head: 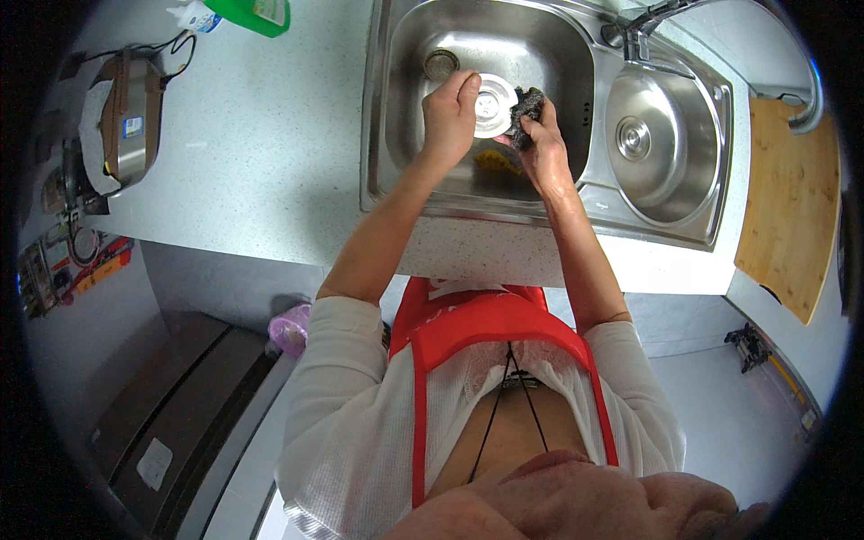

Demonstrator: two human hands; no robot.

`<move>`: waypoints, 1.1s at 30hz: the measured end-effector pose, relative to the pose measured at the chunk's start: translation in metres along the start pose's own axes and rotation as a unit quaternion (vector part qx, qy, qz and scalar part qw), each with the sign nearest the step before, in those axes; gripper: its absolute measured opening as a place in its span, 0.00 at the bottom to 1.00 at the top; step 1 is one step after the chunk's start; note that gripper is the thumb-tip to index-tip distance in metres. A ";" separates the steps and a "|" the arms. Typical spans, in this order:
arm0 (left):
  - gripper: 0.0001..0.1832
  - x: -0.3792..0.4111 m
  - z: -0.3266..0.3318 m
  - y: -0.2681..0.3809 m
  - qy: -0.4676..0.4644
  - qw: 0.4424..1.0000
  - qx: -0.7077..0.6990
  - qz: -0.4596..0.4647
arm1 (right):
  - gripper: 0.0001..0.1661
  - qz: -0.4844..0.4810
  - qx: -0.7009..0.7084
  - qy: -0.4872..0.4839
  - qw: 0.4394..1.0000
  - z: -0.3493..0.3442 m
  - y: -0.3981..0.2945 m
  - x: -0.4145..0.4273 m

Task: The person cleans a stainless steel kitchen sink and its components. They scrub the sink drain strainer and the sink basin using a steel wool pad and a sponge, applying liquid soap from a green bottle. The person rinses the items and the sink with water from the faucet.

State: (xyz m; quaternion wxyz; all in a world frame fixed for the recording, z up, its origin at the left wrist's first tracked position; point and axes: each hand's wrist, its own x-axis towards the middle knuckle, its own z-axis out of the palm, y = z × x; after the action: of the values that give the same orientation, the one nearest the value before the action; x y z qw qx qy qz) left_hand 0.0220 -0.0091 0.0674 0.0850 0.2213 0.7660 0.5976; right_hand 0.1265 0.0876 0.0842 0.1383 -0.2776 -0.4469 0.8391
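Over the large bowl of a stainless steel sink (560,54), my left hand (451,121) grips a round metal piece (491,101), apparently a sink strainer, by its left rim. A dark grey scouring pad (526,111), which looks like steel wool, is in my right hand (543,152). The pad presses against the strainer's right edge, and the fingers partly hide it. In the bowl below my hands lies a yellow sponge or cloth (498,162). Farther left, the bowl's drain opening (441,64) looks dark.
A chrome faucet (638,40) rises at the back right, beside a smaller round bowl (675,182). A wooden cutting board (786,202) is at the far right. On the speckled counter (263,148) are a green bottle (260,15), a white bottle (196,15) and a corded appliance (138,125).
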 end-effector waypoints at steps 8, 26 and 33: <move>0.08 0.001 0.010 0.010 0.001 0.993 0.022 0.115 | 0.18 0.009 -0.119 -0.006 0.993 -0.010 0.008 0.001; 0.14 0.019 -0.002 -0.003 -0.279 0.960 0.027 0.018 | 0.15 -0.090 -0.252 -0.047 0.962 -0.024 0.006 0.027; 0.12 -0.009 0.015 -0.015 -0.100 0.995 0.015 -0.024 | 0.31 0.106 0.031 0.127 0.986 -0.005 0.025 -0.007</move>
State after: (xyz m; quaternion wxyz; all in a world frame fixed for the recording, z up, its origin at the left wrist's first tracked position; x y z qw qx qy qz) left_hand 0.0321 -0.0031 0.0476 0.1720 0.2622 0.7678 0.5587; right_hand 0.1355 0.0730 0.0636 0.1127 -0.4227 -0.3677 0.8206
